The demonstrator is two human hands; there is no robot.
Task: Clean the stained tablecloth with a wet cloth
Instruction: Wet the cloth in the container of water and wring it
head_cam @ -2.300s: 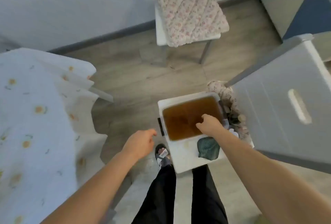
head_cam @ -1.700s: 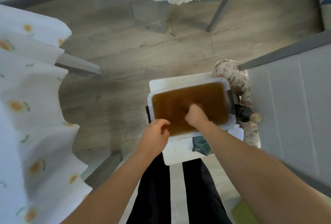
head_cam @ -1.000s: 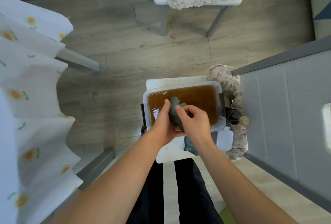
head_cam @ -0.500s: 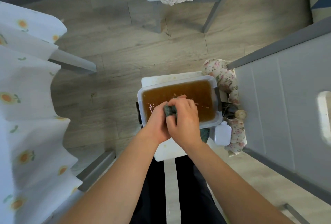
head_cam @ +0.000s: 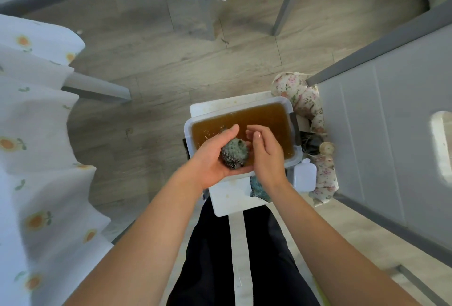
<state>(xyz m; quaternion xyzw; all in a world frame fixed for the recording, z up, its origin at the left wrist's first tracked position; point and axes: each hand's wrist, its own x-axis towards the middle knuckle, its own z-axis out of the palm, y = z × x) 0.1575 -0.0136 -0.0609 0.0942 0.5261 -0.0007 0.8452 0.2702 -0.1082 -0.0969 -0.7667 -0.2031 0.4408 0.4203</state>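
Grey-green wet cloth (head_cam: 235, 153) sits balled in the cupped left hand (head_cam: 215, 156), fingers curled round it, above the tub (head_cam: 188, 129) of brown water. Right hand (head_cam: 265, 151) is just beside it, fingers loose and gripping nothing. Wetting looks done; wiping not begun — tablecloth (head_cam: 36, 134) hangs well left of both hands, untouched.

Nubby knitted cloth (head_cam: 235, 153); tub (head_cam: 187, 132) smooth white plastic; floor (head_cam: 159, 61) matt wood-grain; tablecloth (head_cam: 36, 115) thin fabric.
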